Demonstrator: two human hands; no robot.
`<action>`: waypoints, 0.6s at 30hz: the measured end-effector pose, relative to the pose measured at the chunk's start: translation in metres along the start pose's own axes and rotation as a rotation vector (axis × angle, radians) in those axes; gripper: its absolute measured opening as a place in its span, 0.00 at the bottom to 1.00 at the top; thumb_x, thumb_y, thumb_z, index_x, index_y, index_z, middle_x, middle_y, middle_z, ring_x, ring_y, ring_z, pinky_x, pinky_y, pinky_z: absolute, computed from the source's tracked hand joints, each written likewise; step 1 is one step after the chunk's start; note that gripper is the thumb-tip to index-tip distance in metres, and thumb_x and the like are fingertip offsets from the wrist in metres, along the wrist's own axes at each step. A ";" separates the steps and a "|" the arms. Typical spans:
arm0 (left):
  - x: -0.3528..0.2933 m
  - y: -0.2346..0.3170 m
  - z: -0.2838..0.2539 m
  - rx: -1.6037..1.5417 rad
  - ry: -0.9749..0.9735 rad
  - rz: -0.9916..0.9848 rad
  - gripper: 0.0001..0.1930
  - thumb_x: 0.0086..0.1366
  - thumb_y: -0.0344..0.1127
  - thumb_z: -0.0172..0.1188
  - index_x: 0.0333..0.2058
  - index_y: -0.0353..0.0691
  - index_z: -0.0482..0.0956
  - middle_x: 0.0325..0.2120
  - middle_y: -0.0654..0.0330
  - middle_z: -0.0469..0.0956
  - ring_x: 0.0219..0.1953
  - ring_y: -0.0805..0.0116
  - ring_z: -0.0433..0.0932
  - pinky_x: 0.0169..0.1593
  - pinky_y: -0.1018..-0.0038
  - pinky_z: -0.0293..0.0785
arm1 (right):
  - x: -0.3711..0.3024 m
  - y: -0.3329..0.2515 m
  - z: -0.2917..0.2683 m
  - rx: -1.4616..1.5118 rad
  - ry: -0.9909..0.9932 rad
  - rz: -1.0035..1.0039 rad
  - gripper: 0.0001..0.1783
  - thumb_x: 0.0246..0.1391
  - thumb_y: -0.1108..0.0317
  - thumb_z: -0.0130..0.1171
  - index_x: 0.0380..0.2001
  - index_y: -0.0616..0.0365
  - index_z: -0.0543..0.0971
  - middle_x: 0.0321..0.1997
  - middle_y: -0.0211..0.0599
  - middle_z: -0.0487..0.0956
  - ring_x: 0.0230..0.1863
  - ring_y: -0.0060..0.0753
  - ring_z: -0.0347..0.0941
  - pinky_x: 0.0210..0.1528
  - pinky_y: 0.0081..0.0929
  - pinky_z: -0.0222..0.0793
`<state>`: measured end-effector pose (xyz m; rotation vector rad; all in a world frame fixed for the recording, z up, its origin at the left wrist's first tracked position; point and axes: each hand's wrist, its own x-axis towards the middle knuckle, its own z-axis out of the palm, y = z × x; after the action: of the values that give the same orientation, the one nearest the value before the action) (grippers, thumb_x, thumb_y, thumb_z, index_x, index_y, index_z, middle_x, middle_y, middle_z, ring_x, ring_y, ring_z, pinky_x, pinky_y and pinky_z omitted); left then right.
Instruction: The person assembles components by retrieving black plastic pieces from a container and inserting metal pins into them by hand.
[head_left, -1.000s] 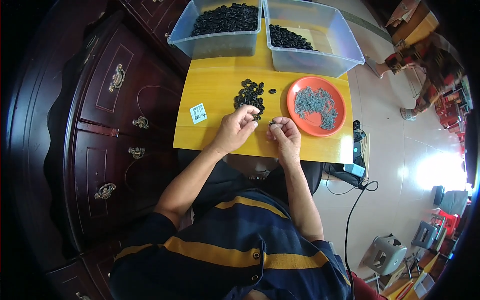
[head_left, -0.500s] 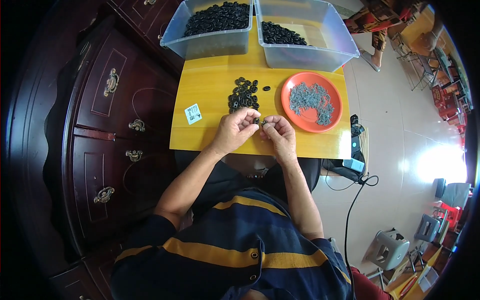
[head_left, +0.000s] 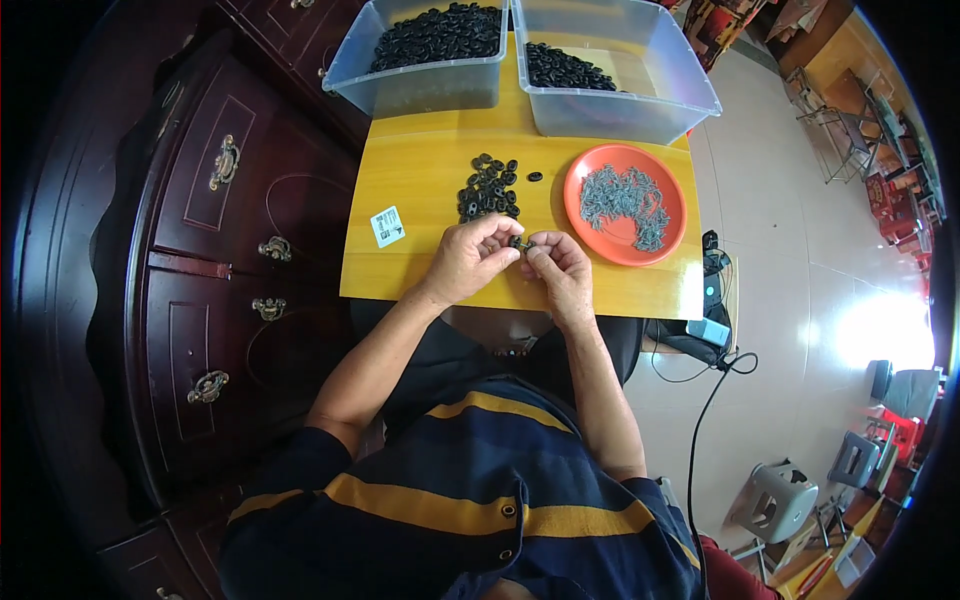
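Observation:
My left hand (head_left: pixel 468 262) pinches a small black oval piece (head_left: pixel 515 241) between thumb and fingertips, above the near part of the yellow table. Close against it, my right hand (head_left: pixel 562 274) is closed in a pinch; the tiny thing at its fingertips meets the black piece but is too small to name. Just beyond my left hand lies a loose pile of black oval pieces (head_left: pixel 486 190), some showing a hole. One single black piece (head_left: pixel 535 176) lies apart from them. An orange plate (head_left: pixel 598 238) to the right holds a heap of thin grey metal-looking pieces (head_left: pixel 622 198).
Two clear plastic bins, the left (head_left: pixel 430 95) and the right (head_left: pixel 620 118), stand at the table's far side with black pieces inside. A white label (head_left: pixel 387 227) lies at left. Dark wooden drawers (head_left: pixel 230 250) flank the table. A black cable (head_left: pixel 694 440) hangs at right.
Both hands stay in place, and the black piece and the right fingertips have come together. The person at the upper right has moved mostly out of view.

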<state>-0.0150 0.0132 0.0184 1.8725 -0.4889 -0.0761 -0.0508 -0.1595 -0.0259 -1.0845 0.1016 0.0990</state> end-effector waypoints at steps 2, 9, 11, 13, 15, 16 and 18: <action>0.000 0.002 0.001 -0.010 0.007 0.011 0.14 0.58 0.22 0.66 0.43 0.37 0.78 0.27 0.65 0.79 0.26 0.82 0.75 0.31 0.81 0.74 | 0.000 0.000 0.001 0.001 0.001 0.000 0.08 0.62 0.73 0.58 0.44 0.60 0.76 0.33 0.27 0.78 0.33 0.18 0.75 0.38 0.19 0.72; 0.001 0.007 -0.001 -0.006 -0.011 0.000 0.13 0.58 0.22 0.66 0.42 0.37 0.78 0.26 0.67 0.77 0.25 0.84 0.73 0.31 0.83 0.72 | 0.002 0.002 0.000 -0.002 0.010 0.011 0.09 0.61 0.74 0.58 0.44 0.61 0.76 0.35 0.27 0.79 0.34 0.16 0.75 0.37 0.17 0.71; 0.001 0.006 -0.002 0.000 -0.016 0.011 0.13 0.58 0.21 0.65 0.42 0.37 0.78 0.25 0.68 0.77 0.25 0.84 0.72 0.31 0.83 0.72 | 0.001 0.001 0.001 -0.009 0.009 0.006 0.09 0.61 0.74 0.58 0.44 0.61 0.76 0.35 0.27 0.79 0.34 0.16 0.74 0.37 0.16 0.71; 0.001 0.006 -0.002 0.005 -0.022 0.023 0.13 0.57 0.21 0.65 0.42 0.37 0.78 0.25 0.68 0.76 0.25 0.85 0.72 0.31 0.83 0.72 | 0.001 0.001 0.002 -0.016 0.009 0.001 0.08 0.60 0.74 0.58 0.43 0.61 0.76 0.35 0.27 0.79 0.34 0.15 0.74 0.37 0.16 0.71; 0.003 0.007 -0.001 -0.013 -0.029 0.015 0.13 0.57 0.21 0.65 0.41 0.37 0.78 0.25 0.68 0.76 0.25 0.85 0.72 0.30 0.83 0.72 | 0.001 0.000 0.002 -0.033 0.014 0.009 0.09 0.60 0.73 0.58 0.43 0.61 0.77 0.37 0.28 0.80 0.35 0.15 0.74 0.37 0.15 0.71; 0.003 0.007 -0.001 -0.012 -0.027 0.015 0.13 0.57 0.21 0.65 0.41 0.37 0.78 0.25 0.68 0.76 0.25 0.85 0.72 0.30 0.83 0.72 | 0.000 -0.001 0.003 -0.033 0.012 0.009 0.09 0.60 0.73 0.58 0.43 0.61 0.77 0.37 0.28 0.80 0.35 0.15 0.74 0.37 0.15 0.71; 0.004 0.009 -0.001 -0.015 -0.070 -0.010 0.12 0.57 0.22 0.67 0.41 0.38 0.81 0.26 0.71 0.76 0.27 0.85 0.71 0.32 0.85 0.71 | 0.000 -0.002 0.004 -0.036 0.017 0.024 0.09 0.61 0.74 0.58 0.44 0.62 0.76 0.35 0.29 0.80 0.33 0.19 0.76 0.39 0.18 0.74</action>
<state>-0.0139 0.0105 0.0275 1.8630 -0.5252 -0.1520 -0.0506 -0.1567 -0.0217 -1.1208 0.1283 0.1139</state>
